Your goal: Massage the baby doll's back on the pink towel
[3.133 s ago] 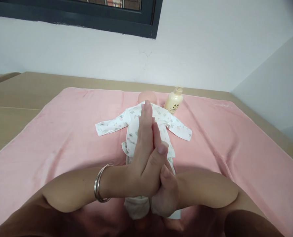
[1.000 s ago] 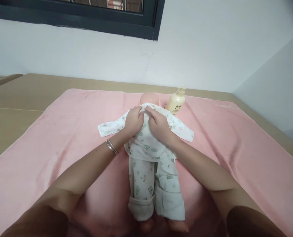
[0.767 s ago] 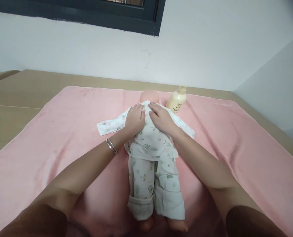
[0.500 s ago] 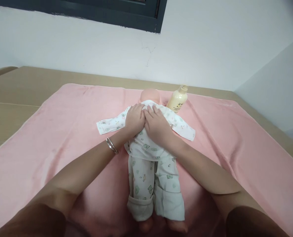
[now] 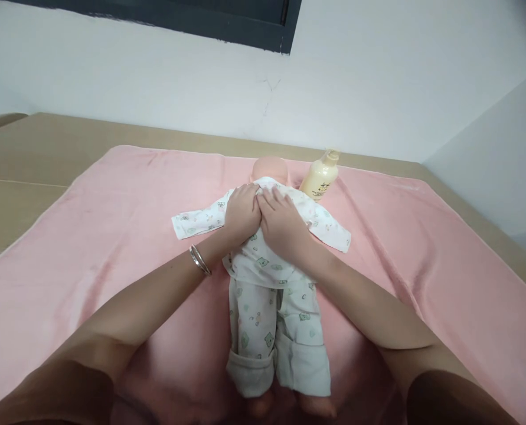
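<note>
A baby doll (image 5: 269, 170) lies face down or with its face hidden, its head toward the wall and its feet toward me. It wears a white printed top (image 5: 263, 262) and matching trousers (image 5: 256, 319) with rolled cuffs. My left hand (image 5: 242, 213) rests flat on the upper part of the top, its fingers stretched out. Beside it and touching it, my right hand (image 5: 283, 224) also lies flat on the top, fingers slightly spread. Both sleeves of the top reach out sideways. Two silver bangles (image 5: 199, 260) circle my left wrist.
A pale yellow bottle (image 5: 320, 176) leans at a tilt just right of the doll's head. A pink blanket (image 5: 147, 195) with some creases covers much of the wooden table (image 5: 81, 131). Behind stands a white wall with a dark frame (image 5: 263, 29).
Both hands stay on the doll's top in almost the same place. The view has shifted very slightly; nothing else has visibly moved.
</note>
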`<state>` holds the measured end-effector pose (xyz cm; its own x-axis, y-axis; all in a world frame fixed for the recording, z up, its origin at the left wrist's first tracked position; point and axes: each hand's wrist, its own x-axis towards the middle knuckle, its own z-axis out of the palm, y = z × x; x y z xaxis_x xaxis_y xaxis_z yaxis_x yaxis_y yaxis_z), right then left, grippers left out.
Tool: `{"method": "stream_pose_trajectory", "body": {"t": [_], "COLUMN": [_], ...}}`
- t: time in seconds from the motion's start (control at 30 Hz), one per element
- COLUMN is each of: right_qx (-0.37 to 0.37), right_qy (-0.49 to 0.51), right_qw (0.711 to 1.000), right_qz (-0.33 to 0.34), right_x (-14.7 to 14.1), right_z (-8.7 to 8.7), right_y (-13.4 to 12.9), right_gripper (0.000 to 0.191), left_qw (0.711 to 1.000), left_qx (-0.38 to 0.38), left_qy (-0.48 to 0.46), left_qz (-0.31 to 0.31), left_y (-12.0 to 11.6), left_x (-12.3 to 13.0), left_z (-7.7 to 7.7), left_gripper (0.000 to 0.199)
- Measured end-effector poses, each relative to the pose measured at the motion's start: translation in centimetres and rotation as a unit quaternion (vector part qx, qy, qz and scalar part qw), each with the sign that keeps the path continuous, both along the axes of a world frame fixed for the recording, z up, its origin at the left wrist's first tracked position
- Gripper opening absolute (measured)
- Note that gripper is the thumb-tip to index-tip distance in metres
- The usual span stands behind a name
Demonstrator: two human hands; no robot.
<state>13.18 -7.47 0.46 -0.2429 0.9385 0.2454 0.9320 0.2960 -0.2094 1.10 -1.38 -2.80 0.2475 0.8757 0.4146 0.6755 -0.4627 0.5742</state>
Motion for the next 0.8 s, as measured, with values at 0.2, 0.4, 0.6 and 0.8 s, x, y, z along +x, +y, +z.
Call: {"method": "stream_pose_trajectory", "body": {"t": [0.2,0.4,0.6,0.8], "right_qx": [-0.027,0.001,0.006,-0.043], "right_qy": [0.066,0.000,-0.016,0.084], "right_qw": [0.997,0.994,1.000,0.995], "right_qz": [0.022,-0.105,0.019,-0.037], "right_x": [1.6,1.4,-0.7,3.3], "right_z": [0.4,0.5,0.1,0.3], "right_y": [2.1,1.0,-0.8,3.7], "right_gripper": [0.056,0.057,0.057,0.057], "left_qw": [1.000,1.000,1.000,0.999], "left_qx": [0.012,-0.002,-0.004,-0.031], "left_qy": [-0.009,-0.001,-0.026,-0.038], "left_qz": [-0.004,0.005,0.005,0.011], "left_y": [0.0,0.1,0.2,-0.3], "left_x": [0.0,0.1,0.0,0.3], "left_z": [0.0,-0.2,-0.2,0.2], "left_gripper": [0.043,0.047,0.043,0.045]}}
